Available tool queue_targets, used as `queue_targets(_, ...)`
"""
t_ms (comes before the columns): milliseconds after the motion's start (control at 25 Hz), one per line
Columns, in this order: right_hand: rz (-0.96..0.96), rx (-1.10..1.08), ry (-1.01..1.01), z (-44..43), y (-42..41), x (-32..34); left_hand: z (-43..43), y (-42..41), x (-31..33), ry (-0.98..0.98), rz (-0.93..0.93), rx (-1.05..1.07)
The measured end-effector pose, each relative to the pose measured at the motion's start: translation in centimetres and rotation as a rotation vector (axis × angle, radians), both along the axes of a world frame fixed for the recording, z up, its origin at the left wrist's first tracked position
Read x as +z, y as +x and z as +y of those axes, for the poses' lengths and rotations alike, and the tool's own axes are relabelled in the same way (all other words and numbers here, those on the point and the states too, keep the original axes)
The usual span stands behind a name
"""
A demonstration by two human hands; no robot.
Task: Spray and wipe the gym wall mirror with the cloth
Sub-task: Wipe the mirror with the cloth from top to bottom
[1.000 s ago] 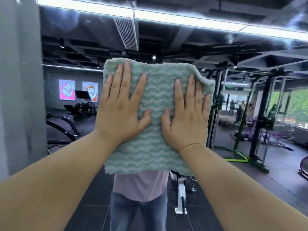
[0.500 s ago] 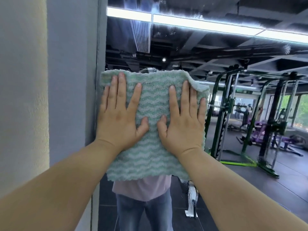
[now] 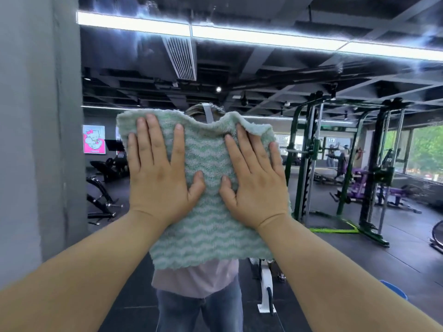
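Note:
A green and white wavy-striped cloth lies flat against the wall mirror, in the middle of the head view. My left hand presses its left half with straight spread fingers. My right hand presses its right half the same way, thumbs almost touching. The cloth's top right corner is folded over above my right fingers. Wet streaks show on the mirror near the top. The cloth hides most of my reflection. No spray bottle is in view.
A grey wall borders the mirror on the left. The mirror reflects green weight racks, benches, a pink poster and ceiling light strips. Something blue sits low at the right.
Both hands have slid the cloth to the right, away from the mirror's left edge, and a little lower. Its top edge now sags in the middle.

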State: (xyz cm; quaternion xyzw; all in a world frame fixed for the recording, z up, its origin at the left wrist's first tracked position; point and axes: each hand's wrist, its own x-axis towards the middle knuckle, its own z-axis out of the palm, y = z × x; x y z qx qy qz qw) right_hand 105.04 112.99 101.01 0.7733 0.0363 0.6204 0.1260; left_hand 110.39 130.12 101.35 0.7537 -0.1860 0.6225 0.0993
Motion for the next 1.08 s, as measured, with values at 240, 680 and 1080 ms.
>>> queue_targets(240,-0.022,-0.058,0.092,-13.6,-4.2,-1.0,-13.6,-3.9,0.5,0.112,-0.056,-0.071)
queue_targets(680,-0.033,-0.09,0.255,-19.1,-5.8,-2.0,-19.5,-5.3,0.5,0.287,-0.135,-0.095)
queue_targets(1080,0.008,-0.06,0.147,-2.2,-0.7,-0.1,-2.4,-0.4,0.6,0.144,-0.089,0.018)
